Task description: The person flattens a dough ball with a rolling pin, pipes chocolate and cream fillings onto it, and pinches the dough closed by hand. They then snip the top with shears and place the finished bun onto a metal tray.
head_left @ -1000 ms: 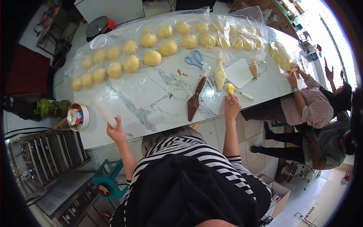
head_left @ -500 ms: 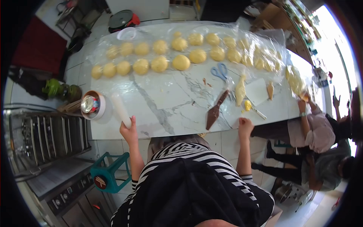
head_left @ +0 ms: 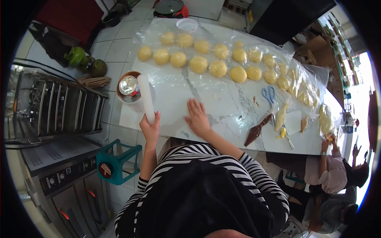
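My left hand point(head_left: 150, 127) is wrapped round the lower end of a white rolling pin point(head_left: 146, 97), which stands out beside a tub point(head_left: 137, 105) holding a tin. Flat on the marble table point(head_left: 178, 115), my right hand point(head_left: 198, 118) has its fingers spread and holds nothing. Beyond both hands, rows of yellow dough balls point(head_left: 198, 64) lie under clear plastic film. Right of my right hand are a brown-filled piping bag point(head_left: 254, 134), blue scissors point(head_left: 268, 94), a yellow-filled piping bag point(head_left: 281, 118) and a white scraper point(head_left: 293, 121).
A teal stool point(head_left: 115, 162) stands left of me, near an oven point(head_left: 67, 178) and a tray rack point(head_left: 65, 107). Two people are at the right; a co-worker's hands point(head_left: 326, 144) are at the table's far right end. A small white bowl point(head_left: 187, 25) sits at the back edge.
The view has swung right. My left hand has brought the rolling pin beside the tub. My right hand has moved left from the front edge, opening from a closed shape onto the table.
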Motion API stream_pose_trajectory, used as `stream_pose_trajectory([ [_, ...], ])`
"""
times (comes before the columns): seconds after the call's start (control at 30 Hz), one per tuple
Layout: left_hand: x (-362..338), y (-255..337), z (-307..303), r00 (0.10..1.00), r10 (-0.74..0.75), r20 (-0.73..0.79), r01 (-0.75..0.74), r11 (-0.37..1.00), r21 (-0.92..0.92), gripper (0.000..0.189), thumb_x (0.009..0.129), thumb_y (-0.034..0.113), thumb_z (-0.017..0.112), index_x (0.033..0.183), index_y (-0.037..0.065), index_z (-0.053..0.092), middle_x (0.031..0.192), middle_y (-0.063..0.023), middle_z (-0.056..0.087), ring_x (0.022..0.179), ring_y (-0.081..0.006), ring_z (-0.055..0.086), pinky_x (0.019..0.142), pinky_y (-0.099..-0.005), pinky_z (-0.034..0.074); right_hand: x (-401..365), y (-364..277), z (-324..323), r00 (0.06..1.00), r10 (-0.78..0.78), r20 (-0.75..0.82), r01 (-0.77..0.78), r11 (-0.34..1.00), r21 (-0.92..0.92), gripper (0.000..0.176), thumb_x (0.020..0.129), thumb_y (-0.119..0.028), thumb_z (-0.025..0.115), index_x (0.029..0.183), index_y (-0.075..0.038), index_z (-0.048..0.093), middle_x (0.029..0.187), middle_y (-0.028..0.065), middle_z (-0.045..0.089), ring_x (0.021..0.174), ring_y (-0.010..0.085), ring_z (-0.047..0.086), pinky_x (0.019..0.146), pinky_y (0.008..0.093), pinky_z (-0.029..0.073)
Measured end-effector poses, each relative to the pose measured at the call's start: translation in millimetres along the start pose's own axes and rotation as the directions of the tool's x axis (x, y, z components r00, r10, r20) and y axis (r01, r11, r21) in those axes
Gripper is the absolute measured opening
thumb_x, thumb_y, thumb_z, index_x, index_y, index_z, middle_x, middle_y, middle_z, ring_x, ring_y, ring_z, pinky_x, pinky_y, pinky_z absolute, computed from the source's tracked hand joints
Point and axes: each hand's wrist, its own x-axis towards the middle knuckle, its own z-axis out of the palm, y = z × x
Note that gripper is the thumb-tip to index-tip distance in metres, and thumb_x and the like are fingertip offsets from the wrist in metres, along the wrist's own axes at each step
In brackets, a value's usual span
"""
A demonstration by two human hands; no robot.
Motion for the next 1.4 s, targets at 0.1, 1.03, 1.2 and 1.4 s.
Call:
stream_pose_trajectory([
  [0.1, -3, -20, -14, 0.996, -0.066, 0.053, 0.063, 0.997, 0.052, 0.018, 0.08, 0.015, 0.062, 0.072, 0.002, 0.051, 0.054, 0.0012, 0.046, 0.042, -0.0053, 0.042, 0.038, -0.0202, 0.033, -25, 3, -13, 0.97, -0.109, 0.217, 0.071, 0.982, 0.176, 0.065, 0.085, -0.039, 0.045, 0.132, 0.0, 0.025, 0.137, 0.0158, 0.026, 0.128, 0.0253, 0.025, 0.105, 0.0426, 0.014],
  [1.03, -7, -68, -16, 0.963, -0.15, 0.224, 0.187, 0.97, -0.156, 0.011, 0.079, 0.006, 0.058, 0.072, 0.002, 0.051, 0.051, 0.0003, 0.049, 0.041, -0.0059, 0.045, 0.038, -0.02, 0.035, 54, -8, -8, 0.957, -0.077, 0.28, 0.103, 0.992, -0.079, 0.06, 0.085, -0.041, 0.042, 0.133, -0.008, 0.027, 0.139, 0.0091, 0.025, 0.128, 0.0205, 0.024, 0.105, 0.0412, 0.015],
  [1.2, -10, -61, -13, 0.988, -0.105, 0.114, 0.13, 0.962, -0.241, 0.011, 0.081, 0.007, 0.057, 0.075, 0.001, 0.05, 0.054, -0.0004, 0.048, 0.042, -0.0061, 0.044, 0.038, -0.0204, 0.034, 23, -10, -6, 0.883, -0.338, 0.325, 0.303, 0.94, 0.155, 0.059, 0.086, -0.039, 0.04, 0.134, -0.007, 0.025, 0.139, 0.0097, 0.025, 0.129, 0.021, 0.023, 0.105, 0.039, 0.014],
  [1.4, -24, -50, -30, 1.0, 0.008, -0.024, -0.014, 0.96, -0.28, 0.008, 0.084, 0.006, 0.051, 0.08, 0.001, 0.046, 0.053, -0.0024, 0.045, 0.042, -0.0089, 0.043, 0.04, -0.0217, 0.034, 40, 16, -18, 0.957, -0.124, 0.264, 0.133, 0.991, -0.02, 0.068, 0.084, -0.042, 0.044, 0.135, -0.004, 0.02, 0.141, 0.0114, 0.02, 0.13, 0.0226, 0.019, 0.106, 0.0429, 0.009],
])
